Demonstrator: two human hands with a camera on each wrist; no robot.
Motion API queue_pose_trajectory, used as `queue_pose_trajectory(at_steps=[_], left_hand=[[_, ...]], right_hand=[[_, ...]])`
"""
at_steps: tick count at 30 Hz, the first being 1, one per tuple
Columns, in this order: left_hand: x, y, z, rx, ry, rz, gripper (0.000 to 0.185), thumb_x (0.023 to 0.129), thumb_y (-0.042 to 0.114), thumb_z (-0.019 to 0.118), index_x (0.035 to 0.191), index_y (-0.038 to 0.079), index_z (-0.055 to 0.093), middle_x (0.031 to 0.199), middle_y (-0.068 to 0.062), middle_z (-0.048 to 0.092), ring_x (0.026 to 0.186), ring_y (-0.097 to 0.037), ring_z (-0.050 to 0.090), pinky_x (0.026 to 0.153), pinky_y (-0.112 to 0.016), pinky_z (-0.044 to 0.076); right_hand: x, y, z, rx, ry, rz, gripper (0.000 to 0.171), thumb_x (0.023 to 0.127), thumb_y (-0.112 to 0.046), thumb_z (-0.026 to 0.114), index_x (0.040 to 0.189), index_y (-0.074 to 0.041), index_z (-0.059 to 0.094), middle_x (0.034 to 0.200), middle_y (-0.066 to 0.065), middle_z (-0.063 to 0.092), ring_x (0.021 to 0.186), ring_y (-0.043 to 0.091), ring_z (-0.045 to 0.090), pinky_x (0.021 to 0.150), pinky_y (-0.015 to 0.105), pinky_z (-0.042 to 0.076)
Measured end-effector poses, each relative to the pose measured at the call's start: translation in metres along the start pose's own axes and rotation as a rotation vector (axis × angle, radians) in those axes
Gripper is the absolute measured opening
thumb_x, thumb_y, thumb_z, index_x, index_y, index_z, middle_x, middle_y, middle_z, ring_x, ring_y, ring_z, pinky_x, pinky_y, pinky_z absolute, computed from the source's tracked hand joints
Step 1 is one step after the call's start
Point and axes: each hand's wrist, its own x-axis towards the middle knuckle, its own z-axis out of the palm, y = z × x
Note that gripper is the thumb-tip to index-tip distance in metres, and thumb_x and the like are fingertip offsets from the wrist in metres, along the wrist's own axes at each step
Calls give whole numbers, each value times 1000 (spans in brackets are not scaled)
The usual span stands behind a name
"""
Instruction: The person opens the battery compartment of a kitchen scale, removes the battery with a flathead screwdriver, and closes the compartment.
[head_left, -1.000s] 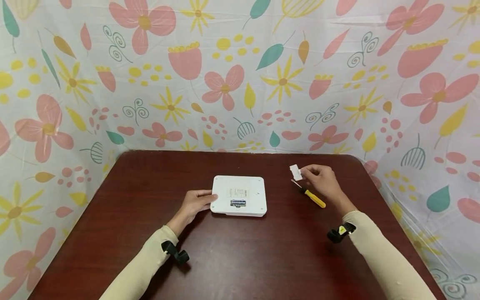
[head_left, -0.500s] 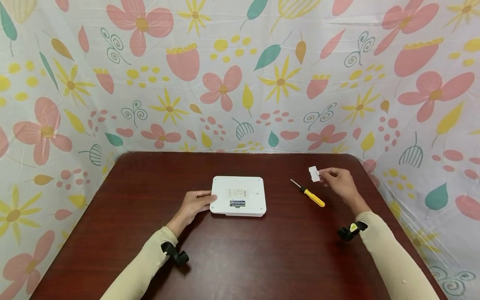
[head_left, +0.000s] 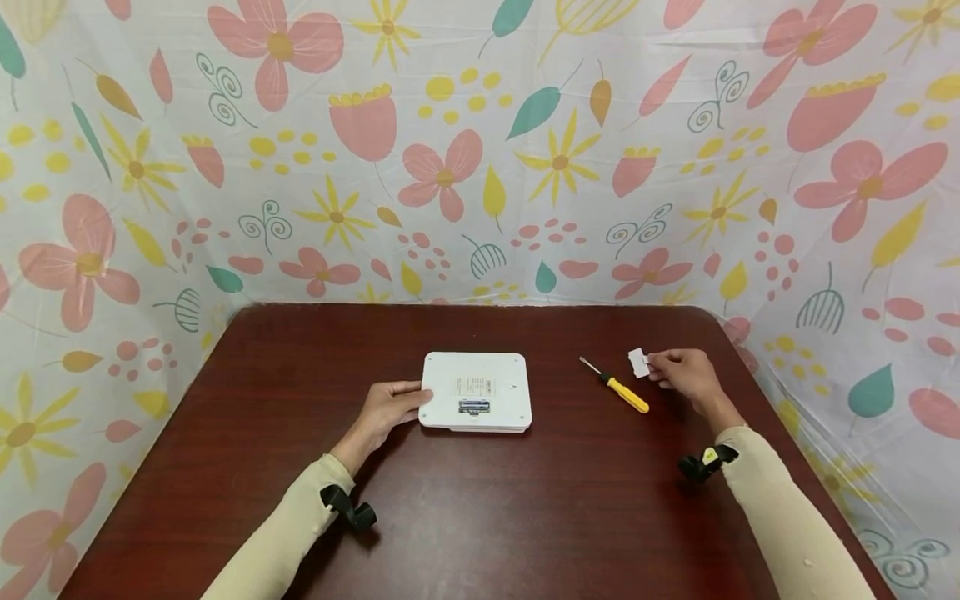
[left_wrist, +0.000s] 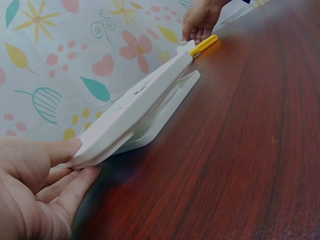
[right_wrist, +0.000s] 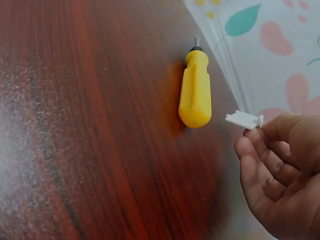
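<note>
A white flat device point(head_left: 476, 392) lies bottom-up on the dark red table point(head_left: 465, 517), its open battery slot point(head_left: 475, 407) showing a battery. My left hand point(head_left: 390, 410) holds its left edge with thumb on top and fingers underneath point(left_wrist: 55, 175); the device point(left_wrist: 140, 105) is tilted up there. My right hand point(head_left: 678, 375) pinches a small white plastic cover point(head_left: 638, 362), also seen as the cover point(right_wrist: 244, 120), low over the table right of a yellow-handled screwdriver point(head_left: 618, 389). The screwdriver point(right_wrist: 195, 90) lies flat, untouched.
Floral cloth point(head_left: 480, 150) walls the table on three sides. The table's right edge point(head_left: 757, 375) is close to my right hand. Bare wood lies in front of the device and to its left.
My right hand carried the white cover rightward past the screwdriver and lowered it toward the table. The left hand and the device stayed put.
</note>
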Motion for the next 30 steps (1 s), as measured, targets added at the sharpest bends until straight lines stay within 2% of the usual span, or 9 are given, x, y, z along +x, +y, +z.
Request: queue_pose_trajectory(at_steps=[11,16,23,30], left_hand=[[-2,1,0,10,2,9,35,91,3,75,122,-12,68,111,-22,73,89,-16,72,81,-32,64],[-2,2,0,10,3,1,35,92,3,75,123,-11,68,114,-23,72,90,-17,72,81,-33,64],[-2,2,1,2,-1,3,36,91,2,75,123,-12,67,115,-24,72,90,-17,72,82,-33,64],[-2,2,0,14,2,7,36,91,3,76,123,-11,68,115,-25,71,90,-17,72,82,-33,64]], right_hand=[[-2,4,2,-29,49,77,45,105,-30,61,119,11,69,87,5,76,72,8,69,64,24,62],[-4,3,3,-76,70,85,43,103,-29,63,116,10,71,85,5,76,70,9,68,62,23,62],[-4,6,3,-84,111,85,43,103,-30,64,112,10,73,81,6,75,66,11,67,58,25,61],[-4,7,2,-93,115,74,44,102,-33,64,114,8,72,86,8,75,69,11,67,60,24,61]])
